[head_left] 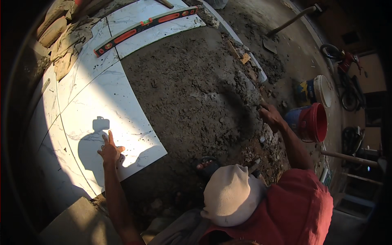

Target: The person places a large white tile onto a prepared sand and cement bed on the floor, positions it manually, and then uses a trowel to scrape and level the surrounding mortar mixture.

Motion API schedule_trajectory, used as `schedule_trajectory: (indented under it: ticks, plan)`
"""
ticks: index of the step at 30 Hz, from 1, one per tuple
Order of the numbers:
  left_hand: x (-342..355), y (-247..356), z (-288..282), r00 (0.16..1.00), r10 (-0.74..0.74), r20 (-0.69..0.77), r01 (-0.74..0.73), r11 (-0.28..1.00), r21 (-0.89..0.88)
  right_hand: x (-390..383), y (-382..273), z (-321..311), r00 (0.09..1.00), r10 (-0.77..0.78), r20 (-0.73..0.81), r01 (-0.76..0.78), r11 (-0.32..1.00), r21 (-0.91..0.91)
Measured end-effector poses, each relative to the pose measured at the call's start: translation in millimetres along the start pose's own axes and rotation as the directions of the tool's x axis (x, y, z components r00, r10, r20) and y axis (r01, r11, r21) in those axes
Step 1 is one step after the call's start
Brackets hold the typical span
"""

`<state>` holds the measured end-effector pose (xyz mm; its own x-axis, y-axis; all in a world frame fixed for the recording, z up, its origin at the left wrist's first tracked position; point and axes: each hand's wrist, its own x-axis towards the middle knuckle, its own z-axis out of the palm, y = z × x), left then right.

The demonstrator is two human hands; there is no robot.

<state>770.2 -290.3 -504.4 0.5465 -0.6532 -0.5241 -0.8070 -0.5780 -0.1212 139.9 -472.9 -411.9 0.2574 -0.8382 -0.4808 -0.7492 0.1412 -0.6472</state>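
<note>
My left hand (109,151) rests with spread fingers on a white grey-veined tile (100,96), near its front corner. Sunlight and my own shadow fall over this tile, and small dark crumbs dot it. On the right, the fingers of my right hand (271,115) are closed round the handle of what looks like a trowel (239,108), its dark blade smeared by motion over the rough grey mortar bed (175,81). Across the far tiles lies a black and orange spirit level (147,27). My bent knee (226,194) and sandalled foot (207,166) show at the bottom.
Right of the mortar stand a bucket with a red inside (316,122) and a whitish bucket (322,92). A long-handled tool (292,22) lies beyond; another wooden handle (347,156) is at right. Sacks (53,32) lie far left, a motorcycle (349,61) far right.
</note>
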Motion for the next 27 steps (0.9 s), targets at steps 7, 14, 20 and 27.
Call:
schedule_trajectory:
  ticks: [7, 14, 20, 27]
  plan:
    - [-4, 7, -7, 0.999, -0.023, 0.033, 0.024, 0.999, -0.033, 110, 50, -3, 0.752, -0.277, -0.599, -0.082, 0.861, -0.501]
    - [-9, -6, 2, 0.999, -0.007, -0.033, 0.006, 1.000, -0.021, 146, -82, 94, 0.895, -0.386, -0.222, 0.274, 0.871, -0.408]
    - [-11, -1, -5, 0.999, -0.022, 0.043, 0.022, 1.000, -0.004, 229, -163, 160, 0.792, -0.608, 0.063, 0.538, 0.645, -0.543]
    - [-14, -5, 3, 1.000, 0.006, 0.009, -0.005, 0.999, -0.054, 248, -131, 87, 0.500, -0.756, 0.423, 0.853, 0.346, -0.390]
